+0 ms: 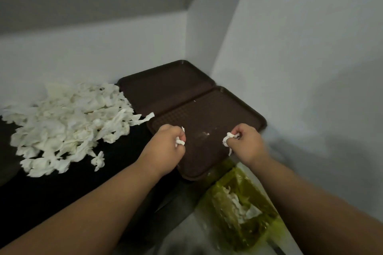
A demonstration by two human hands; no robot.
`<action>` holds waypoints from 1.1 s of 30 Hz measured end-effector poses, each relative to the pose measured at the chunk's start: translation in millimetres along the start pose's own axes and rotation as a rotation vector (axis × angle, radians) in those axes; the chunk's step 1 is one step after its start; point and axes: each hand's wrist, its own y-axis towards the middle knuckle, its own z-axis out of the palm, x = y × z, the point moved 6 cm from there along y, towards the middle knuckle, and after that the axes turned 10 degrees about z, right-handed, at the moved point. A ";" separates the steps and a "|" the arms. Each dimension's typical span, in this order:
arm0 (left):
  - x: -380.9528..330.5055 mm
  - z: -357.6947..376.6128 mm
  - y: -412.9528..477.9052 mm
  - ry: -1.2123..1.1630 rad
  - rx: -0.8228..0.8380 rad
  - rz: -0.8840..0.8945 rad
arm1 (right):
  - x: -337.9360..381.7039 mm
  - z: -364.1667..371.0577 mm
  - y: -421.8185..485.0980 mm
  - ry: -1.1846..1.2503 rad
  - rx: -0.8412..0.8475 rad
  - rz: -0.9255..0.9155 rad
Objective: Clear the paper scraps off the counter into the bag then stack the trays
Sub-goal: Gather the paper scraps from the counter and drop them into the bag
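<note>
Both hands, left hand (165, 147) and right hand (246, 143), are clenching paper scraps (66, 124) above the near tray (207, 122); a big heap is lying left of it, the green bag (238, 209), seemingly open, below it.

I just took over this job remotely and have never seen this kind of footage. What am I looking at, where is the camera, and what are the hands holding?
There is no machine here: a person works with bare hands, and the single picture comes from a camera worn on the head, looking forward and down. The left hand and the right hand are each closed on a small wad of white paper, above the near tray. A second brown tray lies beside it in the corner, not yet stacked. A big pile of paper scraps still sits on the dark counter to the left. Below the right arm, a green bag already has some paper in it.
</note>
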 end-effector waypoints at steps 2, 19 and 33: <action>-21.6 23.6 14.3 -0.008 0.025 0.022 | -36.7 -24.1 9.1 0.006 -0.030 0.084; -120.2 195.2 77.6 -0.096 0.245 0.051 | -234.9 -58.8 46.8 -0.169 0.180 0.348; -126.9 298.2 90.3 -0.073 0.454 0.000 | -245.9 -107.2 46.5 -0.025 0.082 0.297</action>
